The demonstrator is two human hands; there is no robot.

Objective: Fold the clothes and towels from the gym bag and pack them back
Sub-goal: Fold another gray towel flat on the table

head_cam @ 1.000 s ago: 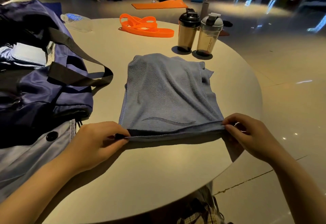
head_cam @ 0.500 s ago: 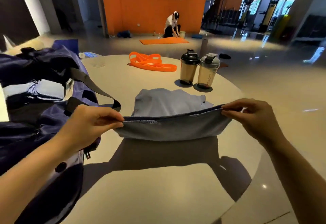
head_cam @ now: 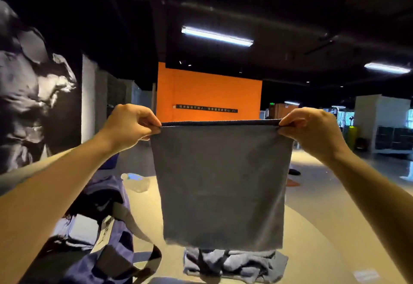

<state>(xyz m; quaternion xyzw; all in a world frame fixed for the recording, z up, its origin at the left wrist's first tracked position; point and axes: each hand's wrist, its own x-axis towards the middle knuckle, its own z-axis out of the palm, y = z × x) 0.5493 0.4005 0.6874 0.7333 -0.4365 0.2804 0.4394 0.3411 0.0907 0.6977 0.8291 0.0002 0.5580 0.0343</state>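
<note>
Towel (head_cam: 222, 185) is now up in the air, hanging as a flat panel btwn both hands. A sec ago it lay folded flat on the round table (head_cam: 317, 236) w/ both hands at its near edge; half a sec ago that edge was just lifting. Now the top edge is stretched taut at about face height.

Left hand (head_cam: 129, 125) pinches the top corner at 9 o'clock of the panel, thumb and curled fingers closed on the hem. Right hand (head_cam: 312, 129) does the same at 3 o'clock, fingers curled tight on the other corner. Nothing else is in either hand.

The lower part of the towel isn't clear of the table: at 6 o'clock the rest of the cloth sits bunched on the tabletop, below the hanging panel's bottom edge. So the earlier fold has opened up, at least partly.

Gym bag (head_cam: 107, 259) sits at 7–8 o'clock on the table, open, strap loose, apart from the towel. Plastic water bottle (head_cam: 136, 181) lies beyond it at about 9 o'clock.

Read: looks like a shake-out or re-fold, not packing yet. The towel is still to be folded down and put in the bag, so this item is unfinished.
</note>
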